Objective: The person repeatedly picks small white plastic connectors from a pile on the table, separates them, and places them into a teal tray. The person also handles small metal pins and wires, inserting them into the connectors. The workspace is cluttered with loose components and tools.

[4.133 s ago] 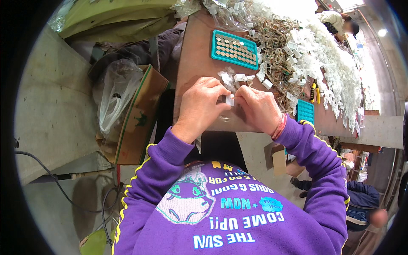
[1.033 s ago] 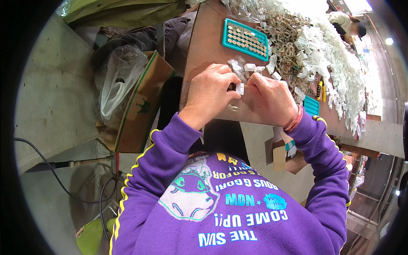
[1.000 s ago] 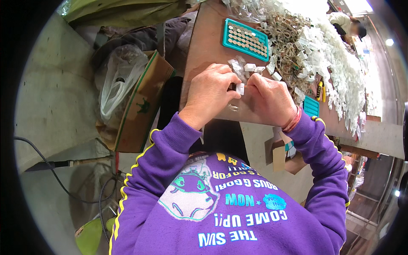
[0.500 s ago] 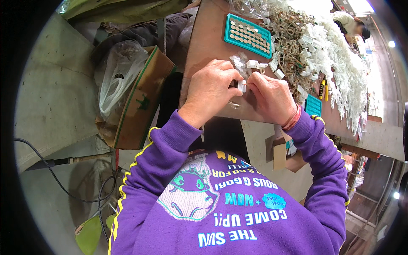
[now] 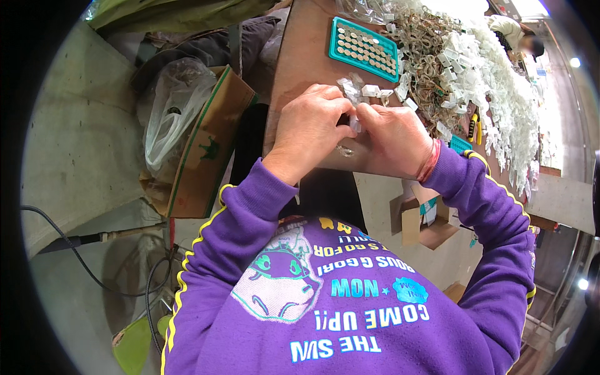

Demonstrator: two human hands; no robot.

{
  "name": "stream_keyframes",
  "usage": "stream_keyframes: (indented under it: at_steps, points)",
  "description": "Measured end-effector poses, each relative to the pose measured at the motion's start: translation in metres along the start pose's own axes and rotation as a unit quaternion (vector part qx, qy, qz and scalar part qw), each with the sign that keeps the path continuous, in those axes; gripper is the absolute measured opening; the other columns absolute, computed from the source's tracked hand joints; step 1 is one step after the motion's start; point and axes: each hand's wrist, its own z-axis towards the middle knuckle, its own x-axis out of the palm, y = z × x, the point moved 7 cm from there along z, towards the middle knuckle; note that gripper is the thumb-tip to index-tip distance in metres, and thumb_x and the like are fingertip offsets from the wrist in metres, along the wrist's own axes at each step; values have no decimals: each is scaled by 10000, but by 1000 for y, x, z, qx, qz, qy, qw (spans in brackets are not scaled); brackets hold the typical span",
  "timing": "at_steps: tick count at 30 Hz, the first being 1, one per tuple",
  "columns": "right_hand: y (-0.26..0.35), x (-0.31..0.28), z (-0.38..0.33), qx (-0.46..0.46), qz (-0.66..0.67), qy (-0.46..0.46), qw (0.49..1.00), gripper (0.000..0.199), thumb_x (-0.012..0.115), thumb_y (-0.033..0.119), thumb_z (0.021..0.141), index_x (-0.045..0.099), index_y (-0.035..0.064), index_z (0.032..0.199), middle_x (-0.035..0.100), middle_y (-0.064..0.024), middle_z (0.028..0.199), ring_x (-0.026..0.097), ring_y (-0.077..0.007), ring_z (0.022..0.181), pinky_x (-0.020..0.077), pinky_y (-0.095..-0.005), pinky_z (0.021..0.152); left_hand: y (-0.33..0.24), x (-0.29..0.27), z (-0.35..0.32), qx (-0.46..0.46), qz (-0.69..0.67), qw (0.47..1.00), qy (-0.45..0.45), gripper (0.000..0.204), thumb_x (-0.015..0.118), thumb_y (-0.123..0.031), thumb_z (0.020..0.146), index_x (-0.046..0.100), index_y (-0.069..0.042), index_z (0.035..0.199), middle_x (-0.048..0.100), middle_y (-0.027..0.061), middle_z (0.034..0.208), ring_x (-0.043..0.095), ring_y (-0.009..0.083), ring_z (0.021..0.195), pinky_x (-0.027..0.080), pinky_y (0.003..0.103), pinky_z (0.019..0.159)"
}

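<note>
My left hand (image 5: 314, 125) is closed, pinching a small white plastic piece (image 5: 354, 124) between thumb and fingers above the table's near edge. Closed too, my right hand (image 5: 400, 134) meets the same piece from the other side with its thumb and fingertips. Part of the piece is hidden by the fingers. Just below the hands on the table lies a small clear, shiny bit (image 5: 344, 151). Beyond the fingertips sit crumpled clear plastic (image 5: 351, 89) and a small white block (image 5: 370, 90).
A teal tray (image 5: 334, 52) of round metallic discs stands at the far side. Heaps of wire-like brown parts (image 5: 422, 47) and white plastic pieces (image 5: 497, 87) cover the right. Yellow-handled pliers (image 5: 474, 128) lie near another teal tray (image 5: 459, 145). A cardboard box (image 5: 203, 147) stands left.
My right hand has turned over the white piece, its thumb now pressed against it and its elbow swung outward. My left hand has stayed nearly still.
</note>
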Motion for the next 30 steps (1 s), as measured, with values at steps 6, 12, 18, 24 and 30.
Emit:
stream_keyframes:
  at_steps: [6,12,18,24,30]
  points:
    - [-14,-35,-18,28,70,-115,991,164,610,87,855,521,25,979,587,-138,723,655,-306,686,509,-375,559,-1,-1,0,9,-12,1000,-9,234,816,-216,643,694,-111,813,657,8,912,618,211,1010,524,342,802]
    - [-34,-17,-67,201,161,-213,942,64,686,86,841,701,76,903,687,-124,832,682,-290,726,535,-347,632,-1,-7,1,-11,-63,998,9,290,817,-111,661,657,-66,897,680,60,991,648,219,1003,525,336,853]
    - [-31,20,-78,192,157,-289,925,86,715,120,819,711,95,901,691,-60,867,676,-265,786,541,-344,682,16,-3,-5,-188,-362,912,34,287,740,33,808,580,-23,1041,692,98,1077,661,135,1022,523,279,903]
    - [-37,14,-86,213,146,-353,900,164,731,123,813,711,84,970,686,-79,891,671,-280,814,542,-348,713,9,-2,-6,-200,-540,817,30,326,693,34,854,555,-24,1144,685,86,1032,672,177,1011,528,280,868]
    - [-23,-4,-66,126,114,-390,905,191,700,89,788,688,82,979,671,-67,912,655,-269,814,540,-360,691,15,7,-4,-240,-641,728,-40,300,642,-13,915,541,-5,1197,656,148,1141,679,172,933,542,254,782]
